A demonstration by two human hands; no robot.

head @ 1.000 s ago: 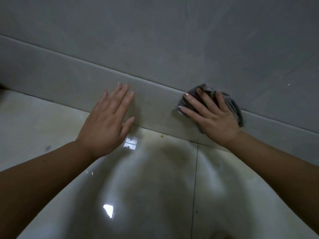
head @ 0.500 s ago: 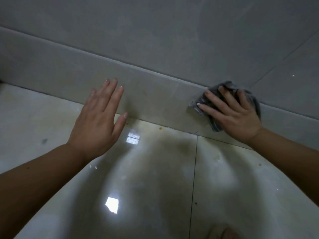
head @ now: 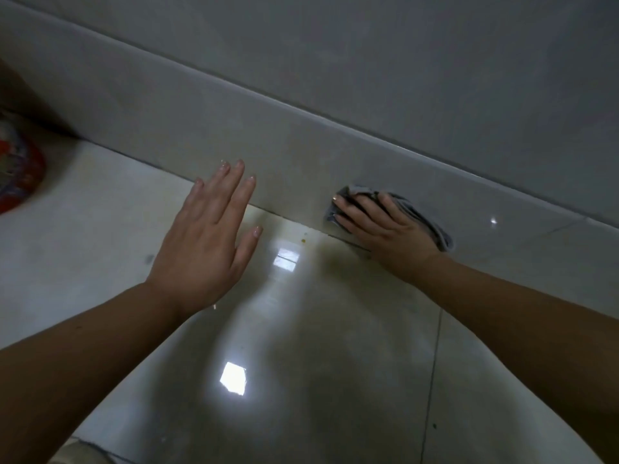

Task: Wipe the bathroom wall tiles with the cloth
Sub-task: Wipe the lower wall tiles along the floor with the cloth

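A grey cloth [head: 423, 217] is pressed flat against the low skirting tile [head: 301, 159] of the grey wall [head: 368, 55], just above the floor joint. My right hand [head: 385, 234] lies on top of it with fingers spread, holding it to the tile; most of the cloth is hidden under the hand. My left hand [head: 207, 242] is open with fingers apart, held over the floor, its fingertips close to the skirting tile. It holds nothing.
Glossy pale floor tiles [head: 301, 363] reflect bright light spots. A small yellowish speck [head: 304, 241] lies near the wall joint. A red patterned object [head: 16, 169] sits at the far left by a dark corner.
My right hand has slid the cloth down and to the left along the skirting tile, toward the floor joint. My left hand has drawn slightly back from the wall. The view has shifted left.
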